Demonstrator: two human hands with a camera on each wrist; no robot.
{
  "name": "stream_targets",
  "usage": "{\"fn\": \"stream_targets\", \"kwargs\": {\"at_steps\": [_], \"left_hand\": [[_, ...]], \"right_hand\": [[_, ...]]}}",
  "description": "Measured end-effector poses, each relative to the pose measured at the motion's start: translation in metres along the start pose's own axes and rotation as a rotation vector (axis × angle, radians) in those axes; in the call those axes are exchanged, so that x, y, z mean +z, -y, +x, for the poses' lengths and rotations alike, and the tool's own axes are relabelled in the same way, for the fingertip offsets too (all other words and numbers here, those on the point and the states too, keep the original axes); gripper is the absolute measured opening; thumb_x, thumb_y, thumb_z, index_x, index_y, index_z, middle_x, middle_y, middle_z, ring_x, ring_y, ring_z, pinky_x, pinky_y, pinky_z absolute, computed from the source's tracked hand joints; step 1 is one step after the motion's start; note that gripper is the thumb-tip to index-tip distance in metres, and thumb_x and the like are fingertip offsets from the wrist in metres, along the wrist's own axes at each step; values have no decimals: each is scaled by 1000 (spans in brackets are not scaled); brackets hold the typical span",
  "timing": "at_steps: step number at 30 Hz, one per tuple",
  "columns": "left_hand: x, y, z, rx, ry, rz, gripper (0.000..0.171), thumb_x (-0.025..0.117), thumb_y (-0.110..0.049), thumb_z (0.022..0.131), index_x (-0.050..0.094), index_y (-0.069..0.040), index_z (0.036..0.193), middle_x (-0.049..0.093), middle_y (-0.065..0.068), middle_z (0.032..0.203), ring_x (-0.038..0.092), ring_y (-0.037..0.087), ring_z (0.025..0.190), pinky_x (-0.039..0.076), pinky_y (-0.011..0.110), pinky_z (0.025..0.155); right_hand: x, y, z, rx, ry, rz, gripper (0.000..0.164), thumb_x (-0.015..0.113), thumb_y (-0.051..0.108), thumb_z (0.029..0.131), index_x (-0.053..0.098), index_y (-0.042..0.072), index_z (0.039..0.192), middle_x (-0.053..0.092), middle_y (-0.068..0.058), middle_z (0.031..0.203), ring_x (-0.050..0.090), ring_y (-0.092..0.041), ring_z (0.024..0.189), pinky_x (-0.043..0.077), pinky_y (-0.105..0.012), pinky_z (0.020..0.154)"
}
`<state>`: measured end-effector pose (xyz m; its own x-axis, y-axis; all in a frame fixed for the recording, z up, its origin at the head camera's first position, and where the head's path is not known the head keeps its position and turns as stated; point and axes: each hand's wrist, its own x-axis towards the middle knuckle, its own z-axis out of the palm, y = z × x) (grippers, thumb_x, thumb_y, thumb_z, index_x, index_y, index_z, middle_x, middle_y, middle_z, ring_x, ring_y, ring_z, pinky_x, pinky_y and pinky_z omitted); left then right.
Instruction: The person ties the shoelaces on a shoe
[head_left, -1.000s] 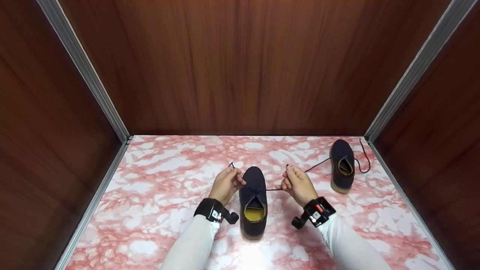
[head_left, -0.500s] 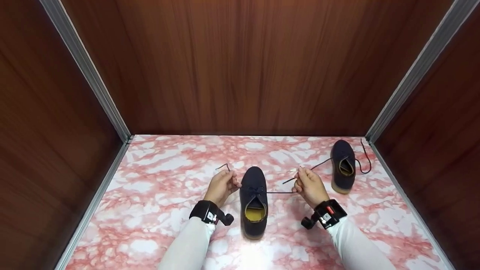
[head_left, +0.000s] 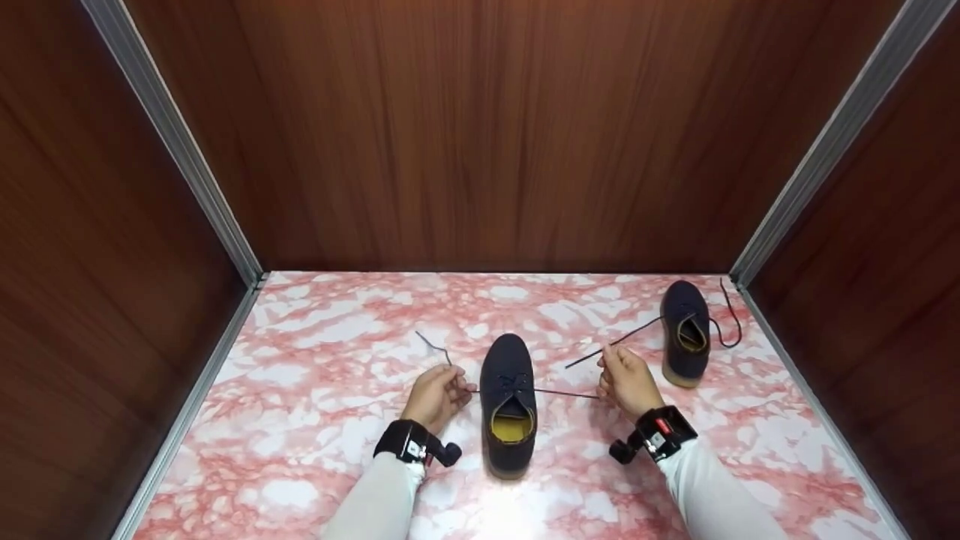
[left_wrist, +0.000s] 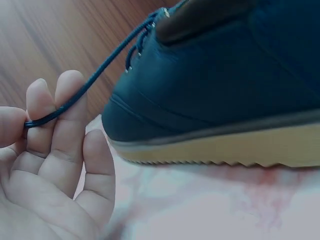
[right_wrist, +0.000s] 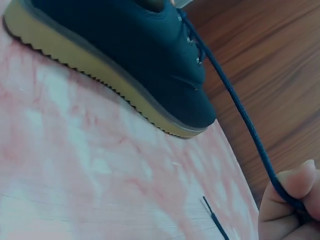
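A dark navy lace-up shoe (head_left: pixel 508 352) with a yellow insole stands in the middle, toe pointing away. My left hand (head_left: pixel 436 395), left of it, pinches one shoelace (left_wrist: pixel 107 62) between thumb and index finger; its loose end sticks out beyond my fingers. On the other side, my right hand (head_left: pixel 630 382) pinches the opposite shoelace (right_wrist: pixel 240 105) of the same shoe. Both laces run from the eyelets, and the right one is stretched nearly straight. In the left wrist view the pale ridged sole (left_wrist: pixel 225 152) rests on the surface.
A matching second shoe (head_left: pixel 682 298) stands at the back right. One of its laces (head_left: pixel 637 330) trails leftward past my right fingertips, and the other (head_left: pixel 731 322) curls near the right wall. Brown wood-look panels (head_left: pixel 480 135) enclose the red-and-white marbled surface (head_left: pixel 300 420).
Both hands have moved apart and a little nearer the body, drawing the laces outward. More of the lace shows on the right side, and the left loose end now trails further left.
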<state>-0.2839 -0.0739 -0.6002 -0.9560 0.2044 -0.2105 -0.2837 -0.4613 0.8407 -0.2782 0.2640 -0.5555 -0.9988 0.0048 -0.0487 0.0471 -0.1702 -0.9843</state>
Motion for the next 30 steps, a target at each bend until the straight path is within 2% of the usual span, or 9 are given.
{"fn": "stream_targets", "kwargs": {"at_steps": [3,10,16,19,24,27,30], "left_hand": [[-4,9,0,-30,-5,-35,22,44,-16,111,60,-10,98,64,-2,81,70,15,84,56,32,86],[-13,20,1,-63,23,-171,22,44,-16,111,61,-8,100,68,0,85,72,16,89,58,33,91],[-13,20,2,-68,30,-164,21,44,-15,111,62,-9,100,70,0,87,72,16,90,59,35,95],[-11,20,2,-64,33,-148,20,45,-15,111,61,-9,100,71,0,88,72,16,89,59,36,94],[-10,22,4,-58,35,-103,18,45,-14,111,60,-9,101,71,2,89,72,16,88,60,36,94],[-10,23,4,-55,35,-83,16,46,-14,110,59,-8,103,71,3,89,73,17,89,60,35,94],[-9,23,5,-57,33,-70,14,47,-13,110,58,-7,103,71,3,89,73,17,89,60,35,94]], "right_hand": [[0,-3,0,21,-7,-25,33,44,29,113,48,2,95,26,7,54,25,-9,45,29,-27,50],[6,-7,-2,46,14,-166,34,40,28,115,49,3,93,29,6,54,34,-11,47,46,-27,54],[12,-5,-4,71,32,-127,34,34,25,116,46,6,90,29,4,58,32,-11,49,45,-26,56],[15,-3,-6,100,28,-113,32,36,24,115,48,6,92,31,4,61,31,-11,52,46,-27,57],[16,-3,-8,148,48,-108,11,41,7,107,51,2,107,32,4,66,33,-14,61,45,-29,64],[15,-3,-8,112,108,-189,23,39,-1,101,49,-5,121,36,2,70,40,-15,66,45,-28,68],[13,-4,-7,32,152,-339,32,37,0,105,47,-13,133,52,-2,75,53,-13,70,50,-25,73]]}}
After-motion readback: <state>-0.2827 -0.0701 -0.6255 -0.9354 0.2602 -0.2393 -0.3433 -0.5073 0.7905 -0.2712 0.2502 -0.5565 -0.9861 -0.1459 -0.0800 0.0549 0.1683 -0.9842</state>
